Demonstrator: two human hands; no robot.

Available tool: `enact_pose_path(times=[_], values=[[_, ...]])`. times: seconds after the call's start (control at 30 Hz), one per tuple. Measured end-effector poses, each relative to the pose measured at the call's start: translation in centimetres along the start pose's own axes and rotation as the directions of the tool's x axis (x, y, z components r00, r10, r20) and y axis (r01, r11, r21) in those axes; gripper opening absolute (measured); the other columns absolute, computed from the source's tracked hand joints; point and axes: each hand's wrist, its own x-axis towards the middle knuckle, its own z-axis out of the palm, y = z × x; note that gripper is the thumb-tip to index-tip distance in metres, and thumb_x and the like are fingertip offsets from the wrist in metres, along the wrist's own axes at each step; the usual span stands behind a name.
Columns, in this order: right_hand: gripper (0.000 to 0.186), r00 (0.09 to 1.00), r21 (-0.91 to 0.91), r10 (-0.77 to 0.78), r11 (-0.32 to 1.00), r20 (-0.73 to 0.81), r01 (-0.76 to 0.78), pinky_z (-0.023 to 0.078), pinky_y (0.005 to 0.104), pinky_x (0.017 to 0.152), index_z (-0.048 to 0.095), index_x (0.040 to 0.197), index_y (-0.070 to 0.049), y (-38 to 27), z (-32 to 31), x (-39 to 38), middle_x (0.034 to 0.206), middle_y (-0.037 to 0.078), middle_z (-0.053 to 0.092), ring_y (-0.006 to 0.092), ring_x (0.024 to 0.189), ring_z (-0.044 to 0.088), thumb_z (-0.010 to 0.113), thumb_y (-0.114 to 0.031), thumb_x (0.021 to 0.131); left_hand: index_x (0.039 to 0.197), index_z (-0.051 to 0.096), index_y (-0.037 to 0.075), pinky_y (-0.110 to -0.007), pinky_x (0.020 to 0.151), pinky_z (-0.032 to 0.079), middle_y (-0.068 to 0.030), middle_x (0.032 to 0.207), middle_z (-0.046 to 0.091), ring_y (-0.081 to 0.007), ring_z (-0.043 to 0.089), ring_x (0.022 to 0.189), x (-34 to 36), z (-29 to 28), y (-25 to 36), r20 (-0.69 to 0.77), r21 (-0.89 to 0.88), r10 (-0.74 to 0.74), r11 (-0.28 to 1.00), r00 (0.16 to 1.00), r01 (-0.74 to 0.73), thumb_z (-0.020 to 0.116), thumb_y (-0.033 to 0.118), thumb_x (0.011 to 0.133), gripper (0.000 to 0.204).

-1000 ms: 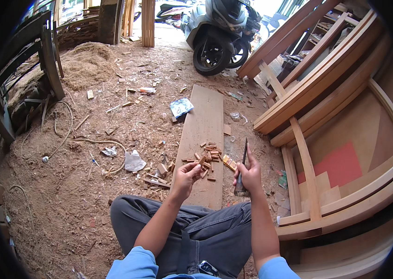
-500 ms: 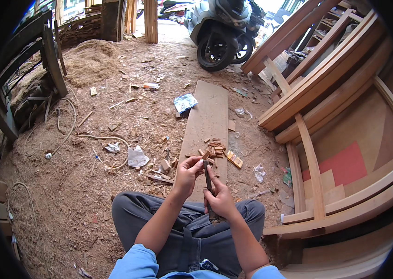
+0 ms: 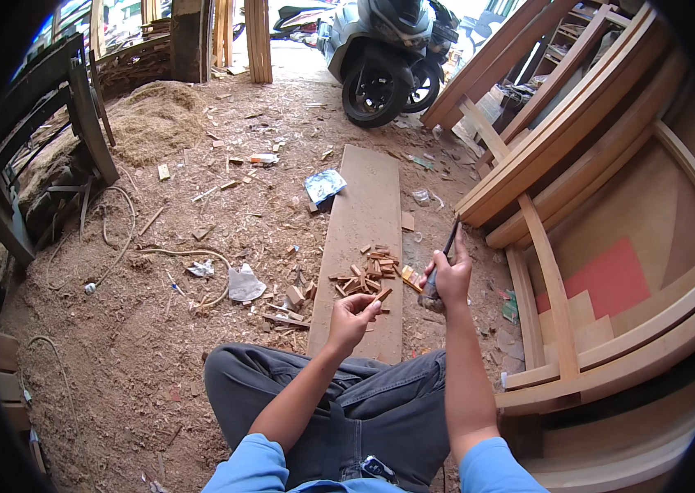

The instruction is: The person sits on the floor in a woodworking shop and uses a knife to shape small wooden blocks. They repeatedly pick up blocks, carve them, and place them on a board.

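Observation:
My left hand (image 3: 349, 325) pinches a small wooden peg (image 3: 383, 295) between thumb and fingertips, just above the near part of a long plank (image 3: 370, 197). Right of the plank, my right hand (image 3: 452, 278) is wrapped round a chisel (image 3: 451, 236), its dark narrow blade pointing up and away. The butt of its handle shows below the fist. Several small wooden pieces (image 3: 378, 264) lie heaped on the plank beyond my left hand. A yellow packet (image 3: 410, 278) lies beside the plank, partly covered by my right hand.
Sawdust and offcuts cover the floor. A blue-white packet (image 3: 325, 186) rests on the plank's left edge. Wooden frames (image 3: 557, 287) stand close on my right, and a scooter (image 3: 376, 66) stands ahead. A cable (image 3: 191, 252) lies at the left.
My right hand has swung the chisel up and right, away from the peg and my lap. My left hand, still pinching the peg, has moved slightly right and nearer me.

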Motion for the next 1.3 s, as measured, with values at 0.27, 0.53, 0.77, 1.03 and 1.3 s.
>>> enact_pose_path(times=[0.27, 0.53, 0.77, 1.03, 1.3], values=[[0.078, 0.922, -0.021, 0.210, 0.976, 0.326, -0.215, 0.056, 0.0342, 0.043, 0.019, 0.158, -0.020, 8.2, -3.7, -5.4, 0.066, 0.005, 0.056, 0.0146, 0.050, 0.057, 0.053, 0.005, 0.093, 0.117, 0.064, 0.000, -0.025, 0.073, 0.053, -0.0037, 0.089, 0.067, -0.0106, 0.064, 0.080, 1.6, -3.2, 2.3, 0.045, -0.482, -0.118, 0.867, 0.992, 0.125, 0.064, 0.007, 0.095, 0.024], [0.078, 0.809, -0.030, 0.172, 0.982, 0.562, -0.188, 0.054, 0.0317, 0.045, 0.018, 0.159, -0.021, 7.1, 2.1, -3.0, 0.067, 0.002, 0.056, 0.0126, 0.052, 0.057, 0.057, 0.001, 0.094, 0.122, 0.063, 0.001, -0.025, 0.072, 0.054, -0.0054, 0.089, 0.068, -0.0105, 0.064, 0.079, 1.6, -3.7, 4.7, -0.037, -0.485, -0.108, 0.871, 0.993, 0.077, 0.058, 0.011, 0.099, 0.025], [0.082, 0.865, 0.174, 0.205, 0.934, 0.458, -0.314, 0.055, 0.0322, 0.044, 0.015, 0.159, -0.021, 12.2, 4.8, -2.6, 0.074, 0.004, 0.056, 0.0129, 0.055, 0.057, 0.057, 0.003, 0.093, 0.114, 0.066, 0.003, -0.025, 0.072, 0.055, -0.0054, 0.087, 0.071, -0.0116, 0.067, 0.081, 2.9, -4.7, 2.2, -0.162, -0.342, -0.119, 0.938, 0.980, 0.058, 0.057, 0.017, 0.101, 0.021], [0.081, 0.859, 0.272, 0.281, 0.866, 0.429, -0.419, 0.054, 0.0308, 0.043, 0.014, 0.159, -0.017, 13.8, 5.7, -2.4, 0.078, 0.006, 0.057, 0.0120, 0.057, 0.056, 0.056, 0.004, 0.093, 0.112, 0.065, 0.003, -0.025, 0.071, 0.055, -0.0062, 0.086, 0.070, -0.0116, 0.067, 0.078, 4.1, -4.7, -0.6, -0.248, -0.267, -0.195, 0.955, 0.949, 0.127, 0.056, 0.020, 0.103, 0.022], [0.078, 0.730, 0.038, 0.285, 0.919, 0.622, -0.392, 0.052, 0.0273, 0.052, 0.020, 0.159, -0.015, 12.4, 5.2, -4.3, 0.099, 0.005, 0.064, 0.0076, 0.064, 0.058, 0.057, 0.001, 0.092, 0.108, 0.065, 0.003, -0.026, 0.070, 0.054, -0.0052, 0.085, 0.069, -0.0115, 0.065, 0.076, 4.3, -5.2, -1.7, -0.258, -0.284, -0.194, 0.952, 0.947, 0.118, 0.057, 0.020, 0.102, 0.020]])
